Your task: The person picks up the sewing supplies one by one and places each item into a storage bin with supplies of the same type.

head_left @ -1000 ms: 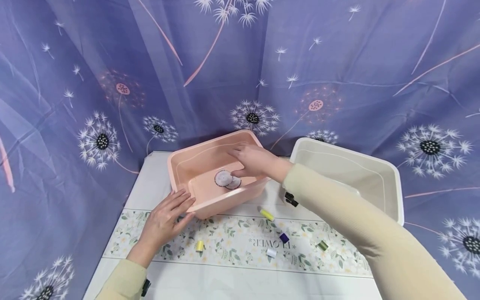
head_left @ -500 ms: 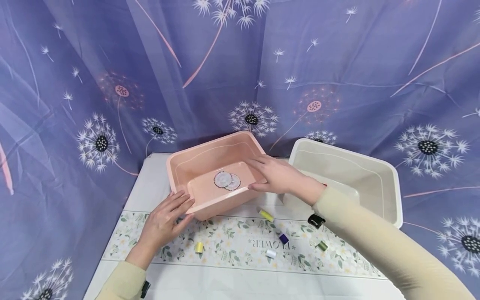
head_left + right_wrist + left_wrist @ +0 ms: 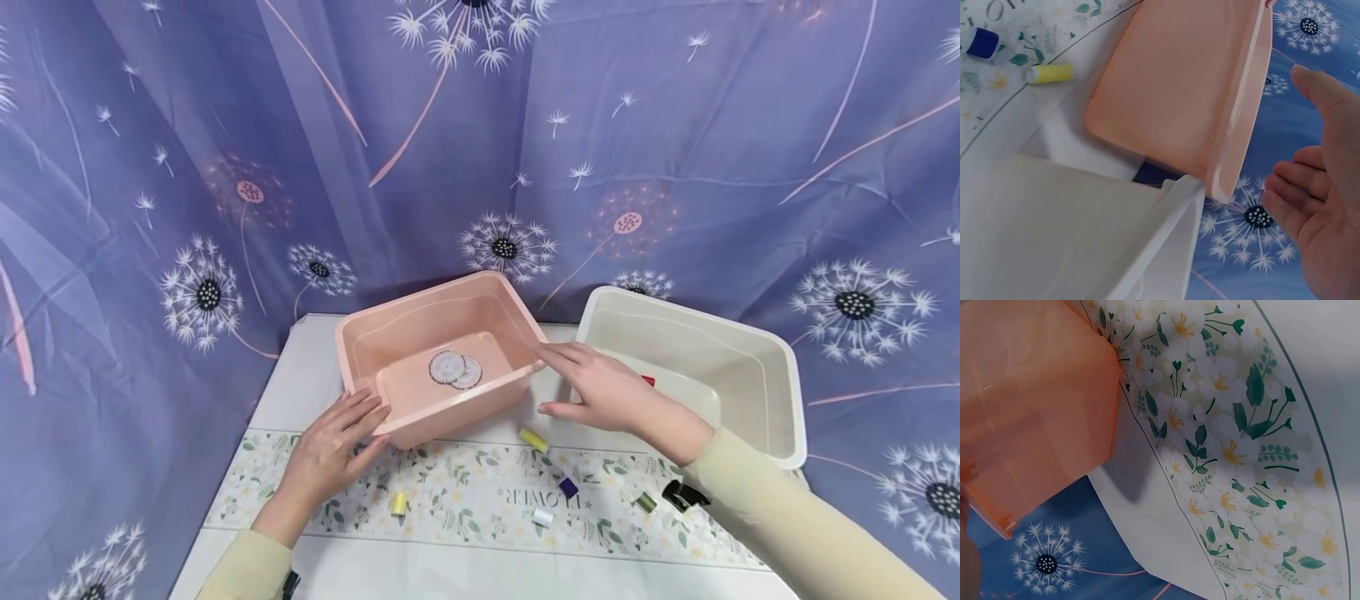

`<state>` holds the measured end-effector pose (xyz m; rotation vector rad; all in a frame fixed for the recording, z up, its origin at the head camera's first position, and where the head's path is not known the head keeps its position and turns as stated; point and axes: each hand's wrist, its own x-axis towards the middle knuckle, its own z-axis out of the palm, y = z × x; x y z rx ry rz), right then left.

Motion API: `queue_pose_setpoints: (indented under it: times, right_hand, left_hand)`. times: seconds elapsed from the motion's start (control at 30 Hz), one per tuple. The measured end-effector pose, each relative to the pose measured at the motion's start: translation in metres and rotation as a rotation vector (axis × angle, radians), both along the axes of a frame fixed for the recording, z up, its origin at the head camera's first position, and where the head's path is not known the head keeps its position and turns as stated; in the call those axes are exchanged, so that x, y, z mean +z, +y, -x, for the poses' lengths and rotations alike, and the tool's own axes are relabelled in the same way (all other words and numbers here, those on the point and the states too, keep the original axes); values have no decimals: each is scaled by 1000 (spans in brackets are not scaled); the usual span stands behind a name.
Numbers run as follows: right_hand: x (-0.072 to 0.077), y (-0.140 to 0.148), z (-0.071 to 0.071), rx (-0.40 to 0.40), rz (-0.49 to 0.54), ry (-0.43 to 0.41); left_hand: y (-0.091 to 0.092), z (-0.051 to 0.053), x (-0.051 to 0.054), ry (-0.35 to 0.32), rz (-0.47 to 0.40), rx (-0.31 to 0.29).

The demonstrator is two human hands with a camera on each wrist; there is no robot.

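Note:
A pink plastic tub [image 3: 450, 421] stands at the table's back, with two round pin wheels [image 3: 447, 367] overlapping on its floor. My left hand [image 3: 330, 450] rests its extended fingers on the tub's near left rim, the thumb by the outer wall. In the left wrist view, only a sliver of that hand [image 3: 969, 556] shows beside the tub's rim. My right hand [image 3: 611, 390] is at the tub's right corner, between it and a cream tub [image 3: 750, 367]. Nothing is in that hand [image 3: 1329, 194] in the right wrist view; its fingers are loosely bent.
Thread spools lie on the flowered table covering in front: yellow-green [image 3: 534, 440], dark blue [image 3: 567, 487], white [image 3: 542, 517], green [image 3: 646, 502] and yellow [image 3: 399, 504]. A red object [image 3: 648, 380] shows partly inside the cream tub. A blue dandelion curtain [image 3: 420, 150] hangs behind.
My right hand has left the pink tub's inside near the pin wheels, moving right and nearer to me, past the right rim. The pin wheels stay put. My left hand keeps its place.

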<state>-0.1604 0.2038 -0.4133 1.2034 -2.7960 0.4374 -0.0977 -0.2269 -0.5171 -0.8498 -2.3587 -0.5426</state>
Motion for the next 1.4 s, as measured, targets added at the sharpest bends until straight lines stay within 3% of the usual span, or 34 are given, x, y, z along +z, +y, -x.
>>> queue_pose_setpoints:
  times: [0.2, 0.53, 0.93, 1.2, 1.4]
  right_hand:
    - [-7, 16, -16, -1, 26, 58]
    - [-21, 31, -40, -56, 72, 53]
    - [-29, 47, -55, -84, 135, 125]
    - [-43, 58, -68, -145, 185, 136]
    - [-52, 60, -73, -134, 236, 151]
  left_hand:
    - [0, -2, 0, -13, 11, 6]
    - [0, -1, 3, 4, 34, 12]
    - [2, -1, 4, -2, 51, 19]
    - [5, -1, 5, 26, 46, 22]
    - [6, -3, 7, 17, 46, 30]
